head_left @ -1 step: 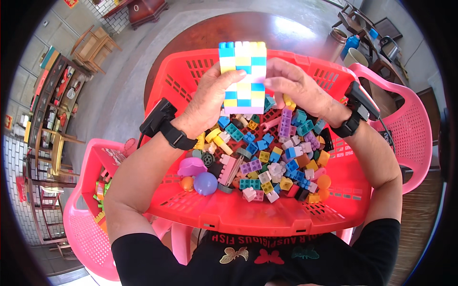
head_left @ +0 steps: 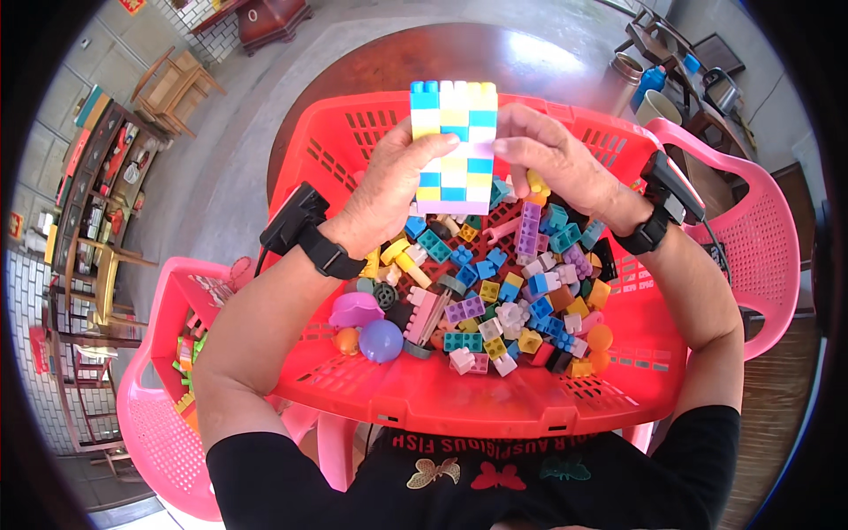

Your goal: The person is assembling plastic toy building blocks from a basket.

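Observation:
My left hand (head_left: pixel 395 168) grips a tall rectangular stack of toy building bricks (head_left: pixel 454 163) in blue, white, yellow and pale purple. Its thumb lies across the front face, and the other fingers are hidden behind the stack. My right hand (head_left: pixel 549 150) is at the stack's right edge, with the thumb tip touching it and the fingers bent and partly hidden. Just under these fingers is a yellow brick (head_left: pixel 538 184); whether they hold it is unclear. Below both hands, many loose toy bricks (head_left: pixel 477 307) fill the middle of a red plastic basket (head_left: pixel 495 402).
A blue ball (head_left: pixel 382 341) and a pink rounded piece (head_left: pixel 355 309) lie at the basket's left. The basket stands by a round brown table (head_left: pixel 353 66). Pink plastic chairs (head_left: pixel 764 221) flank me. A metal flask (head_left: pixel 624 72) and a blue bottle (head_left: pixel 652 81) stand at the back right.
The brick stack has shifted very slightly right and down with my left hand. My right fingers have moved a little along its edge.

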Tool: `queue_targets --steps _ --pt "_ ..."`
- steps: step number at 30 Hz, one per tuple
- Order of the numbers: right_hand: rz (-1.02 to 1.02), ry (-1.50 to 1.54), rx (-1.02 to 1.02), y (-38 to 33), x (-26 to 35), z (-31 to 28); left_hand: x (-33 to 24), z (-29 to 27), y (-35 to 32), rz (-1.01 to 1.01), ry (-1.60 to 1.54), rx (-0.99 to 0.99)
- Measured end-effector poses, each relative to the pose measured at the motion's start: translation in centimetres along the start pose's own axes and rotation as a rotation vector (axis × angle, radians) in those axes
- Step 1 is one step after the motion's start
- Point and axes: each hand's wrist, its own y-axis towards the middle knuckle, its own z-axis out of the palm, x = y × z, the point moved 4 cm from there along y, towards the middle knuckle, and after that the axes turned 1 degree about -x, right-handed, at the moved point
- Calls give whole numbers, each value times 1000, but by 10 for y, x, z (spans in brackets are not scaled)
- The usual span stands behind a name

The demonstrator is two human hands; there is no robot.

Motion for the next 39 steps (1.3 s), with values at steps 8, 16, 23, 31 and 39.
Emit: queue_targets --steps 8,16,23,31,39 --pt "-48 -21 -41 0 2 -5 8 1 -2 -45 17 19" --pt "-18 0 -19 2 -1 -3 8 3 -2 -45 19 20" --pt "7 -20 -16 2 -4 -5 12 3 -2 -84 39 22" --pt "-24 -15 -45 1 -2 -5 12 3 -4 -93 8 39" --pt "-62 -100 -49 0 -1 -8 14 4 -4 -93 33 23"
